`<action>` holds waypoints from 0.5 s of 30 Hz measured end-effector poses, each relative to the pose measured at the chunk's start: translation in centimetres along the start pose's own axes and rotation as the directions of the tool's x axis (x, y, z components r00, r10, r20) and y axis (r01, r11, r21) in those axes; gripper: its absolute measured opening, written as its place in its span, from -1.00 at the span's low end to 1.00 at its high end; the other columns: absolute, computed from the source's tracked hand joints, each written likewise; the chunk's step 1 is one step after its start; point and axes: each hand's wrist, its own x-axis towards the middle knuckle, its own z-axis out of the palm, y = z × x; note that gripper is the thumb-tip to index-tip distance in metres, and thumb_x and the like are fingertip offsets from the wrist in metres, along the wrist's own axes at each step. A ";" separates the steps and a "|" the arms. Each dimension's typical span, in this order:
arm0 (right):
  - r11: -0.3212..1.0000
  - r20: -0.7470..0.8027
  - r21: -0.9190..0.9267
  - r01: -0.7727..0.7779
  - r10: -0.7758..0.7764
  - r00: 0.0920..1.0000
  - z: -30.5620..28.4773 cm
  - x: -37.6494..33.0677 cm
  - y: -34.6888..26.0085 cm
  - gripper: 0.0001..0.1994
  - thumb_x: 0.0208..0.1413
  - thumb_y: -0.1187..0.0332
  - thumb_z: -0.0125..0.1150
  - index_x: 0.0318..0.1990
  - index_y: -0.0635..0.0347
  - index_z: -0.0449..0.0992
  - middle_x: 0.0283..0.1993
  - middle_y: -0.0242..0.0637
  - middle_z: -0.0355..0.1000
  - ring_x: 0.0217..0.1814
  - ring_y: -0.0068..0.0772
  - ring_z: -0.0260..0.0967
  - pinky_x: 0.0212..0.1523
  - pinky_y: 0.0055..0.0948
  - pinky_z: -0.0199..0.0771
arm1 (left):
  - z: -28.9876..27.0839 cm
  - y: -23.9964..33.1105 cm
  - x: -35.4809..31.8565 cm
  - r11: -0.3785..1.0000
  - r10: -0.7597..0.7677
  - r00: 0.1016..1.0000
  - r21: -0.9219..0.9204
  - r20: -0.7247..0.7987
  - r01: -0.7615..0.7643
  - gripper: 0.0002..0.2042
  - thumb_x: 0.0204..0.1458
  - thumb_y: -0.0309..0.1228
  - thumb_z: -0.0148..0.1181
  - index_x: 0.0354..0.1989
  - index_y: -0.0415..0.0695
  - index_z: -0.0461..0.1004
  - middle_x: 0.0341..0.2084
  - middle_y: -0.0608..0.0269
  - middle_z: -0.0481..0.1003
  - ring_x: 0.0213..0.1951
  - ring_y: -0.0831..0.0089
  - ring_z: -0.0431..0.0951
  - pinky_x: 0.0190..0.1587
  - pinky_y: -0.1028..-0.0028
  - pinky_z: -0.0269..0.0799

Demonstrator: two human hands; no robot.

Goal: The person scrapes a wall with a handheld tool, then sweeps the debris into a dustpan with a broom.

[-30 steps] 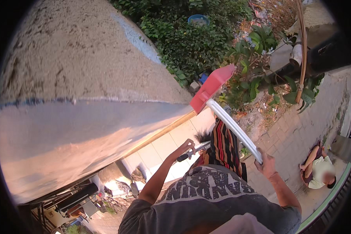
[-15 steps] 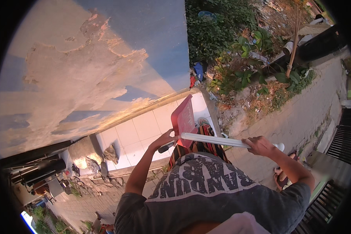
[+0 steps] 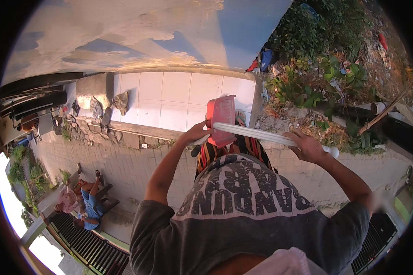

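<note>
A red dustpan (image 3: 224, 110) is held out in front of my waist, its scoop tilted up on edge. Its long white handle (image 3: 259, 132) runs rightward across my body. My left hand (image 3: 196, 132) is closed at the red scoop where the handle meets it; some fingers are hidden behind the plastic. Toward the handle's far end, my right hand (image 3: 306, 145) wraps around the white tube, whose tip sticks out beyond it. Striped trousers (image 3: 254, 149) show beneath the dustpan.
A white tiled ledge (image 3: 163, 98) lies ahead along a peeling wall (image 3: 124, 36), with a crumpled cloth (image 3: 121, 103) on its left. Plants (image 3: 303, 87) and litter fill the far right. People (image 3: 89, 208) sit on a bench at the left, beside a paved lane (image 3: 96, 153).
My view has turned to the right and taken in more of the lane and seated people. Both hands keep hold of the dustpan, its scoop now showing more of its inner face.
</note>
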 end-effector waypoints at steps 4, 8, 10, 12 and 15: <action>0.968 -0.041 0.182 0.170 -0.166 0.985 -0.4 0.3 0.8 -0.52 0.00 0.42 0.21 0.14 0.02 0.35 -0.11 -0.06 0.39 -0.20 0.05 0.41 -0.17 -0.16 0.44 | 1.9 -1.5 -0.6 0.995 -0.071 0.997 -0.070 -0.006 0.071 -0.56 0.09 -0.15 0.18 0.02 -0.21 0.36 -0.27 0.22 0.50 -0.30 0.52 0.53 -0.16 0.45 0.43; 0.943 0.105 0.327 0.058 -0.098 0.990 -0.8 0.2 1.6 -0.45 -0.05 0.52 0.25 0.17 0.05 0.35 -0.14 -0.01 0.46 -0.17 0.00 0.44 -0.15 -0.24 0.43 | 2.9 -0.4 -0.6 0.994 -0.058 0.998 -0.092 -0.030 0.055 -0.60 0.10 -0.16 0.17 -0.01 -0.16 0.38 -0.37 0.23 0.51 -0.34 0.50 0.54 -0.20 0.46 0.43; 0.945 0.181 0.323 0.049 -0.112 0.977 -1.2 0.3 2.2 -0.44 -0.02 0.52 0.21 0.21 0.03 0.31 -0.14 0.00 0.47 -0.15 -0.01 0.44 -0.12 -0.25 0.42 | 3.1 0.3 -0.8 0.978 -0.144 0.989 -0.155 -0.023 0.139 -0.50 0.03 -0.07 0.23 0.02 -0.16 0.36 -0.37 0.20 0.52 -0.33 0.44 0.55 -0.16 0.40 0.43; 0.979 0.115 0.158 0.128 -0.147 0.982 -1.9 0.6 3.0 -0.44 0.02 0.51 0.17 0.24 0.03 0.27 -0.11 0.01 0.46 -0.15 0.03 0.44 -0.12 -0.25 0.42 | 3.3 0.3 -1.5 0.987 -0.162 0.980 -0.019 -0.111 0.161 -0.38 -0.06 0.00 0.29 0.06 -0.18 0.32 -0.36 0.16 0.52 -0.31 0.38 0.55 -0.13 0.36 0.42; 0.985 0.062 0.134 0.106 -0.115 0.991 -3.0 1.6 4.3 -0.43 0.05 0.47 0.13 0.27 -0.02 0.22 -0.10 0.04 0.44 -0.13 0.10 0.41 -0.11 -0.19 0.41 | 4.1 -1.3 -3.6 0.960 -0.238 0.936 0.083 -0.259 0.268 -0.22 -0.18 0.09 0.32 0.16 -0.14 0.24 -0.31 0.03 0.51 -0.26 0.28 0.54 -0.11 0.34 0.42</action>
